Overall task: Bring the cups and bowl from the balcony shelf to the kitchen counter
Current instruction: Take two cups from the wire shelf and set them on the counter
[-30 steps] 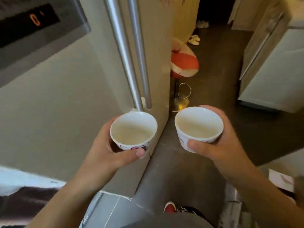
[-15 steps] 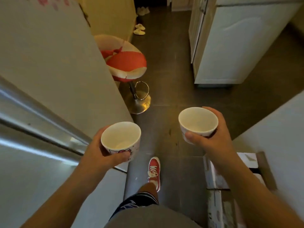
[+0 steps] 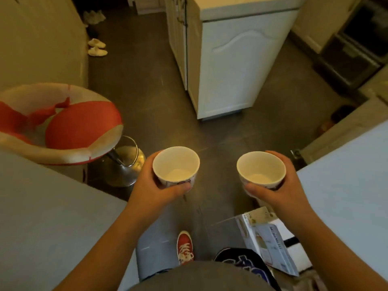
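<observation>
Left hand [image 3: 153, 185] grips the left cup [image 3: 176, 164], right hand [image 3: 281, 190] clasps the right cup [image 3: 261, 168], both upright above the dark floor [image 3: 210, 133]. The steel fridge handles have left view, the red stool [image 3: 79, 127] is now alongside, and the white cabinet [image 3: 231, 70] is nearer.

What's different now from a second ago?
The person walked forward: the fridge handles left view, the red stool now sits at left, the white cabinet is nearer. Unchanged: left hand holds the left cup, right hand the right cup, both upright.
</observation>
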`<action>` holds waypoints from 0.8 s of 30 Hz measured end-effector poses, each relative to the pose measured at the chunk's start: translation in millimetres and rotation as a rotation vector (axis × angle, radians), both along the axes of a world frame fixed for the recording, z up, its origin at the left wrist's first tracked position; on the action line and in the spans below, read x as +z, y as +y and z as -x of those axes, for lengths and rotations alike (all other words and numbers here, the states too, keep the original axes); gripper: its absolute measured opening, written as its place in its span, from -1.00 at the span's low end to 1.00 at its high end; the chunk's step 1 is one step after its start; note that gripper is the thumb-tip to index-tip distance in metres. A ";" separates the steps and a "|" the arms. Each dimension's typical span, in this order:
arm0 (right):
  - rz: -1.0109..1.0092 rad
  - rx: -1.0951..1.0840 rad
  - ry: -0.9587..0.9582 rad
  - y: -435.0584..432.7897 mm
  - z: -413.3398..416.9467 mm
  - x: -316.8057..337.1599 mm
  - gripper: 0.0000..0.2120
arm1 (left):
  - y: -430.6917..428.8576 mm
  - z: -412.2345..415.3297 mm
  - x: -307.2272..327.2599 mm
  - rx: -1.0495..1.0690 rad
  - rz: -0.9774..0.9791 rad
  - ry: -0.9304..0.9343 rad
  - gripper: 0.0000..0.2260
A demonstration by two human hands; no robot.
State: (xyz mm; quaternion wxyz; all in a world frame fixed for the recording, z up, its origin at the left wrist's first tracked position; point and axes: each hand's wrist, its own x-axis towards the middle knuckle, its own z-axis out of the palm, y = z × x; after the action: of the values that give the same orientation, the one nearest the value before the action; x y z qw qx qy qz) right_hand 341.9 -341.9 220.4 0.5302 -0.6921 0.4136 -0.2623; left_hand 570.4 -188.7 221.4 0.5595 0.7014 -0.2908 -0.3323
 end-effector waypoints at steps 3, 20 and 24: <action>0.020 -0.114 0.039 -34.1 10.2 -9.9 -0.29 | -65.6 -12.6 -1.0 -0.122 -0.011 0.011 -0.35; -0.067 -0.355 -0.033 -314.2 0.2 -40.0 -0.21 | -396.5 -48.9 -6.2 -0.380 -0.110 -0.035 -0.34; -0.067 -0.355 -0.075 -380.9 -38.2 -39.7 -0.11 | -441.4 -71.0 -8.7 -0.377 -0.151 -0.052 -0.34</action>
State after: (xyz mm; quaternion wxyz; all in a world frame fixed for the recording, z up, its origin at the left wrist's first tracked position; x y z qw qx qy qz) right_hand 380.1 -722.8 180.7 0.5135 -0.5798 0.5176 -0.3636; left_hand 641.4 -630.2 212.8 0.4253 0.6831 -0.4055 -0.4336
